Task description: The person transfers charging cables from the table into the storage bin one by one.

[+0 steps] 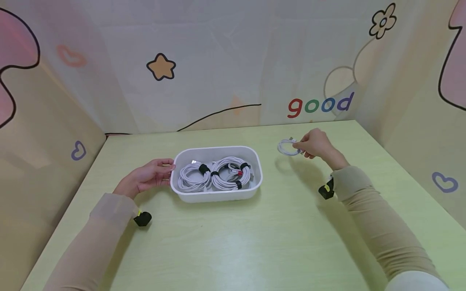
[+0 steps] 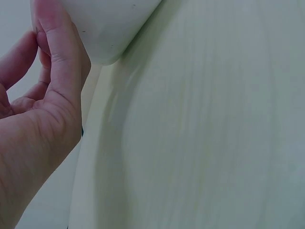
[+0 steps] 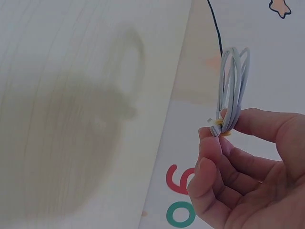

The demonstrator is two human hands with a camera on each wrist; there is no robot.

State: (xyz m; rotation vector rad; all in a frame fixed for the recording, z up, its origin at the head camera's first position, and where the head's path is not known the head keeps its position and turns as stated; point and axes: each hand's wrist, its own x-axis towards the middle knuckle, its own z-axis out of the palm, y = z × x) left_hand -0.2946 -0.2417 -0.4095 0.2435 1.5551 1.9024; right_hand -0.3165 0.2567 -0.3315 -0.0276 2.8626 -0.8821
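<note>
A white plastic storage box (image 1: pixel 216 197) with rounded corners stands on the table and holds coiled white cables (image 1: pixel 194 184), some bound with black straps. My left hand (image 1: pixel 154 174) grips the box's left edge, with fingertips at the rim; the left wrist view catches the hand (image 2: pixel 52 86) against the box wall (image 2: pixel 107 28). To the right of the box, my right hand (image 1: pixel 316 144) holds a small coiled white charging cable (image 1: pixel 285 152) above the table. Close up in the right wrist view, thumb and fingers pinch the coiled cable (image 3: pixel 230 90) near its connector and a yellowish tie.
The pale wood-grain table (image 1: pixel 225 242) ends at a printed backdrop cloth (image 1: pixel 218 81) at the back, with more cloth on both sides. A coil with a red piece (image 1: pixel 240 173) lies inside a larger coil in the box.
</note>
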